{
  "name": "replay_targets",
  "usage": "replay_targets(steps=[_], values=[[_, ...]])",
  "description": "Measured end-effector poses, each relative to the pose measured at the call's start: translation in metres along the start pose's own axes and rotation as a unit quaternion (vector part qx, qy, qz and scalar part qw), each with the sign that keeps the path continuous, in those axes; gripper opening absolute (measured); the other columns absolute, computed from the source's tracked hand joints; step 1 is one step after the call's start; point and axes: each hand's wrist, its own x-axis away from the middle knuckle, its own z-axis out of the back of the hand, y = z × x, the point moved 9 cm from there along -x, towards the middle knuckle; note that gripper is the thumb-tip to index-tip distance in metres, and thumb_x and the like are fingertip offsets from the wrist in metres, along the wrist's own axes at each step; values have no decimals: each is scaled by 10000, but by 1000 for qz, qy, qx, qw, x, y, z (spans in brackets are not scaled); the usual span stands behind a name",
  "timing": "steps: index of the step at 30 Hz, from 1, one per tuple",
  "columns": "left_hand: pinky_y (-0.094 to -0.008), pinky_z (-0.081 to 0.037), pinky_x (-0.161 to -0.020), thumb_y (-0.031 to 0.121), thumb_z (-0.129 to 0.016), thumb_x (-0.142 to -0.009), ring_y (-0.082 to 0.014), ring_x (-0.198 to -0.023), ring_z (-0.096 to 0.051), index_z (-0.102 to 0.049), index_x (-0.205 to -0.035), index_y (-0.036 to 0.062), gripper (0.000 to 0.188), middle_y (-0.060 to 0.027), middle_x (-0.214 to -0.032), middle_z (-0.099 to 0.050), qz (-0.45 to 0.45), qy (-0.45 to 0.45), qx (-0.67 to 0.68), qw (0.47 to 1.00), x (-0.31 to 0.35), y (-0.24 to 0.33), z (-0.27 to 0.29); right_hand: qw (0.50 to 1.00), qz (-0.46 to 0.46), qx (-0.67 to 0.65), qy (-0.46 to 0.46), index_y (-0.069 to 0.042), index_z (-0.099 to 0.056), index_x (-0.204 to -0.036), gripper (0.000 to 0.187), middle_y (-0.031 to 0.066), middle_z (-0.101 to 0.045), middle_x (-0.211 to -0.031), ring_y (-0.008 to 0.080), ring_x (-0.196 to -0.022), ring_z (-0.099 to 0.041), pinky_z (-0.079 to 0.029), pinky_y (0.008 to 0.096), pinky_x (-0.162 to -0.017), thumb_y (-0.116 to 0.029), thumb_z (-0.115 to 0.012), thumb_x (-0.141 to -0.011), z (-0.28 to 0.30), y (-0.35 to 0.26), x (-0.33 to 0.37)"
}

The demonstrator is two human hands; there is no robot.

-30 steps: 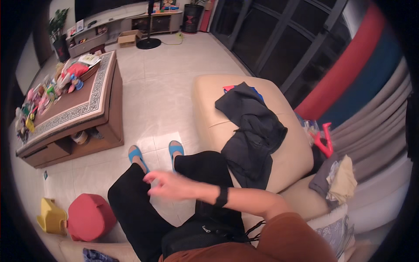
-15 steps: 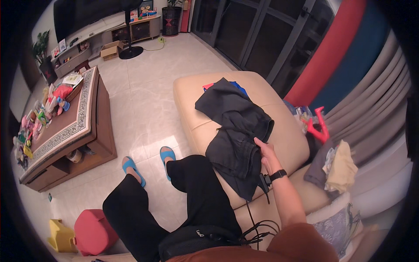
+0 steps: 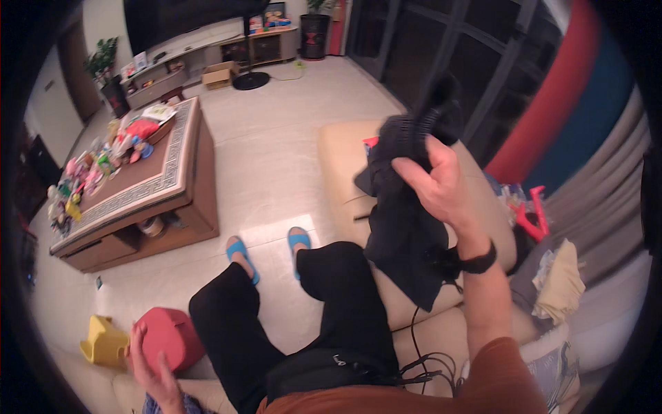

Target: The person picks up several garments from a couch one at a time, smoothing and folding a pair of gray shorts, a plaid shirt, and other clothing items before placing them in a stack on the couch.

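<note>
My right hand [image 3: 441,183], wearing a black wristband, is closed on the elastic waistband of a pair of black pants [image 3: 407,224]. The gripped part is raised above the beige sofa seat [image 3: 338,148]. Below my hand the cloth hangs down in folds, its lower end by the seat's near edge. Beyond my fingers some dark cloth is smeared by motion, and I cannot tell whether it is a second garment. A bit of red and blue cloth [image 3: 370,143] peeks out behind the pants. At the lower left, my left hand [image 3: 153,369] is open with fingers apart and holds nothing.
Near my left hand stand a red stool [image 3: 169,334] and a yellow one [image 3: 103,341]. A brown coffee table [image 3: 200,186] piled with toys is at left. Beige cloth [image 3: 562,283] lies on the sofa at right. Black cables [image 3: 431,366] run beside my hip.
My right hand has lifted the pants by the waistband, upward and away from the seat. My left hand has come into view at the lower left. The whole view has shifted somewhat.
</note>
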Motion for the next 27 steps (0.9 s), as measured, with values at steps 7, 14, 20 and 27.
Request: replay_targets(steps=[7,14,20,27], values=[[-663,-166,-1043,419,-813,-628,-447,-1221,-449,-343,-1375,-6,979,-265,-1318,-451,-312,-156,93,933,-43,210,-53,777,104,-161,-599,33,-607,-854,186,210,-601,-699,347,-655,-610,-482,402,-616,-80,-637,-711,-239,-117,121],[-405,-498,-645,212,-752,-731,-381,-749,-618,-567,-1190,79,513,-198,-793,-638,-78,-238,57,966,-28,88,-115,759,51,-3,-649,8,-627,-934,349,212,-646,-863,393,-863,-616,-496,424,-713,-212,-728,-682,-274,-23,150],[-357,-499,-640,193,-816,-656,-312,-749,-639,-657,-1021,28,431,-149,-864,-662,-99,-37,87,991,-98,101,-49,849,296,289,-327,-66,-664,-865,183,149,-631,-757,286,-775,-636,-481,374,-691,-143,-628,-703,-222,-60,20],[-405,-473,-605,124,-738,-649,-281,-768,-627,-666,-904,42,277,-147,-821,-642,-185,-251,-157,937,-56,78,-139,711,334,442,-432,-54,-658,-924,221,136,-650,-885,251,-887,-625,-452,359,-797,-141,-617,-725,-263,-16,98]])
